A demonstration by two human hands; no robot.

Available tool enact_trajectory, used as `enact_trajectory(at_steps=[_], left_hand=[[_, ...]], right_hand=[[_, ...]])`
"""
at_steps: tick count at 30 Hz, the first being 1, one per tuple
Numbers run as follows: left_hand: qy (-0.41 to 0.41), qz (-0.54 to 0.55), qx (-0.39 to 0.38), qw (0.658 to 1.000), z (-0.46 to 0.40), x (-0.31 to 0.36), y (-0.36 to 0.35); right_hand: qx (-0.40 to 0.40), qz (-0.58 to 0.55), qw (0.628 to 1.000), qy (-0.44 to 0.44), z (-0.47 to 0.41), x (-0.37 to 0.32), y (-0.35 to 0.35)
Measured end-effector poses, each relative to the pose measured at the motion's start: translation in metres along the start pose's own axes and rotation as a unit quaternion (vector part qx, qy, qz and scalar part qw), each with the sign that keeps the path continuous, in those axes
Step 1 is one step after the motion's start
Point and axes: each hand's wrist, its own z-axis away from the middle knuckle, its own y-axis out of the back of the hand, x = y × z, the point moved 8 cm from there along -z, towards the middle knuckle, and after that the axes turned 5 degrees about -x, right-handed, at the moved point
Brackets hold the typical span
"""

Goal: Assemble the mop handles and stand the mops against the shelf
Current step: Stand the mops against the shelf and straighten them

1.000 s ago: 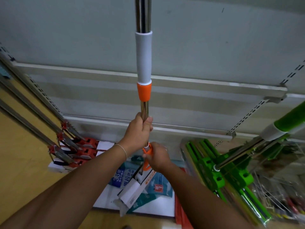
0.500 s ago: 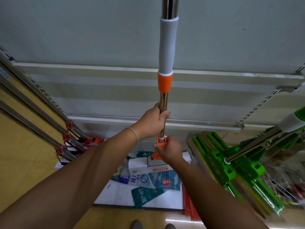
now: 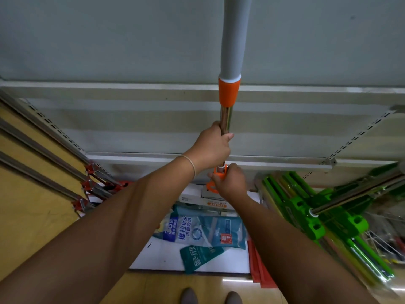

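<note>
Your bottom shelf (image 3: 153, 257) carries blue packets (image 3: 203, 232) mid-board, a teal one (image 3: 198, 258) at its front edge, green mops (image 3: 306, 218) at the right end, orange-clamped mops (image 3: 94, 189) at the left.

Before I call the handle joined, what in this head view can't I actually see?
- Handle joint: the left hand and right hand cover the pole where it meets the orange fitting; whether it is seated is hidden.
- Handle top: the grey grip is cut off by the upper edge.
- Mop head: hidden under the right hand and arm.
- Green mops: cut off by the right edge and blurred.
</note>
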Motion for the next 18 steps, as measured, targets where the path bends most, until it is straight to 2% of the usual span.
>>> enact_trajectory(at_steps=[6,12,15,18], left_hand=[[-0.003,-0.038,0.017,0.999,-0.009,-0.002,0.012],[-0.01,-0.04,0.013,0.999,-0.007,-0.004,0.014],[-0.009,-0.031,-0.011,0.999,-0.001,-0.007,0.012],[0.041,-0.041,-0.069,0.996,0.011,-0.027,0.006]], right_hand=[[-0.003,-0.02,1.0,-0.005,-0.011,-0.011,-0.003],[-0.041,-0.071,0.996,-0.028,-0.005,-0.008,-0.007],[-0.065,-0.047,0.995,-0.059,0.014,0.01,-0.004],[-0.068,-0.023,0.992,-0.106,0.045,0.039,0.004]])
